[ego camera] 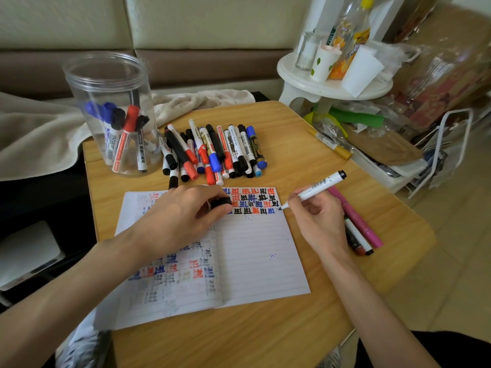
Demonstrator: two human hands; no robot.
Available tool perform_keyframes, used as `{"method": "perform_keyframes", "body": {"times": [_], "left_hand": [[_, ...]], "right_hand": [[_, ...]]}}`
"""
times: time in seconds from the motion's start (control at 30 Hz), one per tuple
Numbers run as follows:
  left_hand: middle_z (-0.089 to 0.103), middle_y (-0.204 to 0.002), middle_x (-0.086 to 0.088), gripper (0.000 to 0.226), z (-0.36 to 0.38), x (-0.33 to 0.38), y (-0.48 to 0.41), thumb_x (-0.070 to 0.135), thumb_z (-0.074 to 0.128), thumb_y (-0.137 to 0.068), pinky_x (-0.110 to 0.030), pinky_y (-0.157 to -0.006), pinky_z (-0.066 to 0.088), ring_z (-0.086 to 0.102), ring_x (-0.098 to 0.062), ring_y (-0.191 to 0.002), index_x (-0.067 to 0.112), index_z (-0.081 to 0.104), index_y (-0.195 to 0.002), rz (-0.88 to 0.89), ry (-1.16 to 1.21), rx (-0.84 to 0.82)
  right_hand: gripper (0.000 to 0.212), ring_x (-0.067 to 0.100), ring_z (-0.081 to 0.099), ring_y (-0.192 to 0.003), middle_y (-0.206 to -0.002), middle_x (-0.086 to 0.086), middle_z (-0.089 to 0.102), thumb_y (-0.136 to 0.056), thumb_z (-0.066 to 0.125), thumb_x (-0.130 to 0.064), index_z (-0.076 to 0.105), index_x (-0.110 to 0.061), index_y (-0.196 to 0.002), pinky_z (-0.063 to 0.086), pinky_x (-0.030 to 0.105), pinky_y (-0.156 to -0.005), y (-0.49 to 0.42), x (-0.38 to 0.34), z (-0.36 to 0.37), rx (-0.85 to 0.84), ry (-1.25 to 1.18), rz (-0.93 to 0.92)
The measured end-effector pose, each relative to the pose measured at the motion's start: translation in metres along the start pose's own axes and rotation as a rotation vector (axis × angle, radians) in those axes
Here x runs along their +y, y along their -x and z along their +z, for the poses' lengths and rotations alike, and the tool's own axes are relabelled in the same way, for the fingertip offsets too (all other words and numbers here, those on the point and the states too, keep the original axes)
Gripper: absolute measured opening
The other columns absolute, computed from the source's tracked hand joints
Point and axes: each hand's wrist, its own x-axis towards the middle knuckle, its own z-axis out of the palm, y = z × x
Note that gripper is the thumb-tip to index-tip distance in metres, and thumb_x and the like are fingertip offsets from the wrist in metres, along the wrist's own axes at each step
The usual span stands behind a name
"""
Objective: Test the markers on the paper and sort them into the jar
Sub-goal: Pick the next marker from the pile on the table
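The right hand [316, 221] holds a white marker [316, 188] in a writing grip, thumb and fingers curled round the barrel. Its bare black tip points left and down at the right edge of the paper [255, 261], just beside the end of the third row of test marks. The marker's long axis climbs from that tip up and to the right. The left hand [180, 216] rests on the paper, its grip closed round what looks like the marker's black cap [221, 202], left of the tip across the marks. The jar [111, 112] stands near the table's [292, 328] far left corner, beside the loose pile of markers [212, 152]. The left hand is nearer it. The tip likely needs only a small leftward move to write.
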Motion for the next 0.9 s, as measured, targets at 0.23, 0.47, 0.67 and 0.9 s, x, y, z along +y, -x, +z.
{"method": "perform_keyframes", "body": {"times": [0.23,0.47,0.67,0.9], "left_hand": [[0.067,-0.092,0.019,0.034,-0.0007,0.0008,-0.0002,0.054,0.048,-0.097,-0.022,-0.065,0.048,0.060,0.002,-0.076,0.031,0.068,-0.112,-0.004,-0.014,-0.002],[0.066,-0.091,0.019,0.039,0.0000,-0.0002,-0.0005,0.058,0.044,-0.095,-0.024,-0.065,0.048,0.060,-0.001,-0.075,0.032,0.068,-0.111,-0.004,-0.009,-0.011],[0.067,-0.093,0.020,0.038,-0.0006,-0.0007,-0.0001,0.058,0.045,-0.095,-0.028,-0.069,0.052,0.061,0.001,-0.078,0.032,0.067,-0.112,-0.006,-0.007,-0.020],[0.068,-0.093,0.019,0.036,0.0005,-0.0010,-0.0010,0.057,0.046,-0.096,-0.033,-0.069,0.053,0.063,-0.003,-0.076,0.032,0.068,-0.111,-0.008,-0.013,-0.012]], "right_hand": [[0.005,0.014,0.072,-0.078,-0.081,-0.004,0.076,-0.093,0.072,-0.008,0.072,-0.013,-0.090,0.056,0.021,-0.067,0.0014,-0.0030,-0.0001,-0.056,0.001,-0.007],[0.005,0.019,0.072,-0.081,-0.083,-0.001,0.075,-0.091,0.072,-0.013,0.071,-0.018,-0.089,0.057,0.024,-0.068,-0.0004,0.0009,0.0002,-0.007,0.044,-0.012],[0.014,0.019,0.071,-0.081,-0.079,-0.003,0.074,-0.092,0.072,-0.011,0.071,-0.023,-0.085,0.054,0.027,-0.070,-0.0016,0.0018,0.0002,0.022,-0.033,0.040],[0.008,0.022,0.074,-0.085,-0.085,-0.003,0.078,-0.094,0.074,-0.016,0.074,-0.024,-0.091,0.062,0.043,-0.077,-0.0016,0.0033,0.0008,-0.019,-0.026,0.047]]}}
